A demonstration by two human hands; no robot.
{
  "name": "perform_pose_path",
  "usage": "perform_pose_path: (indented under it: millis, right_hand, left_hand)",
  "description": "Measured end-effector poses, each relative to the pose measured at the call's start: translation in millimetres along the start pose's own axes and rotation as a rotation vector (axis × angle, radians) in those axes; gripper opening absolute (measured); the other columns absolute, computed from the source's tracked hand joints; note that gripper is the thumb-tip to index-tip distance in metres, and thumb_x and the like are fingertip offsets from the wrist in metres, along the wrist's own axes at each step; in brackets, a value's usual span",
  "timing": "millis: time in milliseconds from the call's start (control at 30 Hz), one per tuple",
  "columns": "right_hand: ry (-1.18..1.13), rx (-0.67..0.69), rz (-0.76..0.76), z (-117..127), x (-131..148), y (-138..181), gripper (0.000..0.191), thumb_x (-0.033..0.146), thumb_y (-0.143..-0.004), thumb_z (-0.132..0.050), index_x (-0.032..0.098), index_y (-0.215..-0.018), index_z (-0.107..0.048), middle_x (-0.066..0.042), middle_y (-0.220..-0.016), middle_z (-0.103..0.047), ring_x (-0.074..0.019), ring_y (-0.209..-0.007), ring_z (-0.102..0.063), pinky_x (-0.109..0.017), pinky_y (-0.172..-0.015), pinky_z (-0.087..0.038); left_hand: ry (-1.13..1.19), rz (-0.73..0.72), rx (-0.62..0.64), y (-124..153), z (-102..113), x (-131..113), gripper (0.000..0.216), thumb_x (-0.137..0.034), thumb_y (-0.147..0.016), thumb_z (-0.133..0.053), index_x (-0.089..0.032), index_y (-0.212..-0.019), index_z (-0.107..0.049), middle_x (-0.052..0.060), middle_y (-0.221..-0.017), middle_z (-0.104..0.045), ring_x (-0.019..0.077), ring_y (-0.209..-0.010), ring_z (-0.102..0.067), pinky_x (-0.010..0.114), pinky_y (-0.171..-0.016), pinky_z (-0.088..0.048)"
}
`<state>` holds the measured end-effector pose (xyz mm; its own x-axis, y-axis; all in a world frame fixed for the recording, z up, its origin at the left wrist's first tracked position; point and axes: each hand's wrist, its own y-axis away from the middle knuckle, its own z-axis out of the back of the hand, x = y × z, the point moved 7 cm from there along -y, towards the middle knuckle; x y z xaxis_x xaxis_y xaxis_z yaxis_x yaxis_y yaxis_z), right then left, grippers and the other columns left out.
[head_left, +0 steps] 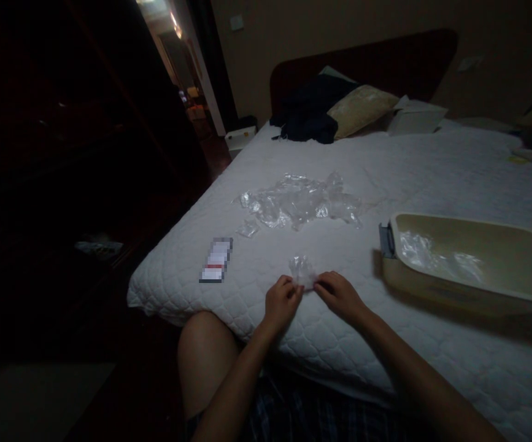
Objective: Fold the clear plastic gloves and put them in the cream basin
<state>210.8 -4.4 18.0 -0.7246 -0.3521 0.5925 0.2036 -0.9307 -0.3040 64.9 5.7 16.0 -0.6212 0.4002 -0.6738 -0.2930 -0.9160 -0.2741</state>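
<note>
Both my hands rest on the near edge of a white quilted bed (321, 344). My left hand (280, 304) and my right hand (339, 296) each pinch a side of one small clear plastic bag (302, 271) that lies crumpled between them. Farther out on the bed sits a loose heap of several similar clear plastic bags (299, 201). A beige plastic basin (500, 288) stands to the right of my hands, with a few clear bags (424, 252) inside it.
A small flat card or packet (216, 259) lies on the bed to the left of my hands. Pillows (360, 107) and dark clothing (309, 110) lie at the headboard. The room to the left is dark, with a lit doorway (173, 43) beyond. My bare knee (205, 350) is against the bed.
</note>
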Motion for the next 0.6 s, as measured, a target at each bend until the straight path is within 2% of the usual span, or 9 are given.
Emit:
perform_pose_path:
  millis: [133,367,467,600]
  right_hand:
    - [0.009,-0.011,-0.082,-0.9,-3.5,-1.4,0.019,0.032,-0.081,-0.046,0.018,-0.080,-0.058,-0.004,-0.074,-0.059,-0.0170,-0.070,-0.053,-0.029,-0.066,-0.039]
    - [-0.105,-0.055,-0.221,-3.0,-9.9,-3.5,0.025,0.037,-0.081,-0.046,0.019,-0.098,-0.049,-0.002,-0.074,-0.062,-0.0154,-0.067,-0.057,-0.026,-0.061,-0.039]
    - [-0.067,-0.071,-0.247,-4.0,-10.4,-5.5,0.022,0.036,-0.080,-0.047,0.020,-0.095,-0.049,-0.001,-0.072,-0.062,-0.0152,-0.065,-0.057,-0.025,-0.058,-0.038]
    - [0.044,-0.068,-0.210,-4.5,-5.4,-8.6,0.018,0.035,-0.081,-0.045,0.020,-0.087,-0.052,-0.001,-0.068,-0.060,-0.0152,-0.063,-0.055,-0.024,-0.057,-0.036]
  left_hand:
    - [0.006,0.095,-0.022,-4.1,-0.1,3.1,0.028,-0.038,-0.082,-0.042,-0.018,-0.073,-0.061,-0.001,-0.070,-0.056,0.0104,-0.064,-0.051,0.021,-0.059,-0.036]
    - [0.005,0.246,-0.089,-9.8,-4.2,16.3,0.028,-0.043,-0.080,-0.043,-0.020,-0.079,-0.059,0.000,-0.068,-0.061,0.0130,-0.063,-0.055,0.022,-0.056,-0.033]
    - [-0.057,0.289,-0.130,-11.8,-3.5,19.7,0.024,-0.042,-0.079,-0.047,-0.021,-0.082,-0.055,-0.001,-0.069,-0.061,0.0137,-0.064,-0.056,0.022,-0.056,-0.032]
    - [-0.151,0.272,-0.133,-12.4,-3.9,17.9,0.021,-0.041,-0.080,-0.047,-0.020,-0.079,-0.053,-0.002,-0.063,-0.056,0.0125,-0.057,-0.052,0.022,-0.052,-0.029]
